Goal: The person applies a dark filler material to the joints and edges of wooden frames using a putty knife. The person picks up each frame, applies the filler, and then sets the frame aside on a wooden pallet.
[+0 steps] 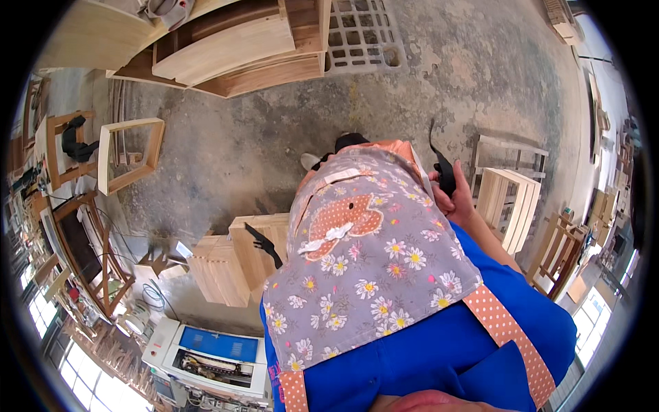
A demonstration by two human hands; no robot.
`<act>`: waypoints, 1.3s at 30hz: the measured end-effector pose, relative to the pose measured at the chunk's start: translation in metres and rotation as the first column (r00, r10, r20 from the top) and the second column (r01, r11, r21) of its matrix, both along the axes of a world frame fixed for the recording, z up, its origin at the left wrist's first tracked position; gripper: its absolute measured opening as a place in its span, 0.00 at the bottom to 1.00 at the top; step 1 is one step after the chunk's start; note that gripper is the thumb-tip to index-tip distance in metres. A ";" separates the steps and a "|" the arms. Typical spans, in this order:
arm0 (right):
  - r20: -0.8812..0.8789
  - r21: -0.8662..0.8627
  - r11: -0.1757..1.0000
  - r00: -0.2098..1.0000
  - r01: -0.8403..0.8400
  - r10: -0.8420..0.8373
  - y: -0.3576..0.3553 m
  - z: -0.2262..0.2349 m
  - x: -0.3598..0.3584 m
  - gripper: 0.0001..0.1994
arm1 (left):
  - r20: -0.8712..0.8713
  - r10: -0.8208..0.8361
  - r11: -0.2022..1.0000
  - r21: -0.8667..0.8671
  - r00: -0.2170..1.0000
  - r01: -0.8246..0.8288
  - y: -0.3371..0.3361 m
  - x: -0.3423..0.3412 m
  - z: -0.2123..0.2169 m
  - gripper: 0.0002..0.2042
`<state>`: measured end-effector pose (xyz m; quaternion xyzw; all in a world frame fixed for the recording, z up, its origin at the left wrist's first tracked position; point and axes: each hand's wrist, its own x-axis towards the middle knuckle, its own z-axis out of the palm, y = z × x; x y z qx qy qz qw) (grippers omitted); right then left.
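- Flowered grey apron (374, 275) over blue clothing (425, 350).
- Stained workshop floor (226, 165), wooden cabinet (223, 48).
- Pink lettering (277, 397), unreadable.
- Right hand (460, 197), fingers grasping black strap-like item (445, 177); left hand hidden, can't tell.

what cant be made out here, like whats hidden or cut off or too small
All in the head view:
- Left hand: not visible; whether the apron hides it, I cannot tell.
- Black strap-like item: partly covered by the right hand, so its full shape is unclear.
- Pale shoe: mostly hidden by the apron and clothing.
- Wooden drawer unit: cut off by the upper edge.
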<state>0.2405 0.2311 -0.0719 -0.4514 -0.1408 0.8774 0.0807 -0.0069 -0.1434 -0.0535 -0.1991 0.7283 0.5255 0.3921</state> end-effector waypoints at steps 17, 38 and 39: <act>0.444 0.419 0.730 0.823 -0.540 0.354 -0.006 0.050 -0.048 0.26 | -0.169 0.141 0.971 0.218 0.976 -0.102 0.027 -0.036 0.087 0.18; 0.567 0.761 0.281 0.810 -0.585 0.152 0.064 0.036 -0.040 0.17 | 0.156 -0.224 0.939 0.298 0.962 0.171 0.144 -0.070 0.044 0.10; 0.662 0.742 -0.102 0.699 -0.663 0.270 0.060 0.032 -0.071 0.14 | 0.115 -0.247 0.939 0.274 0.962 0.208 0.144 -0.071 0.038 0.10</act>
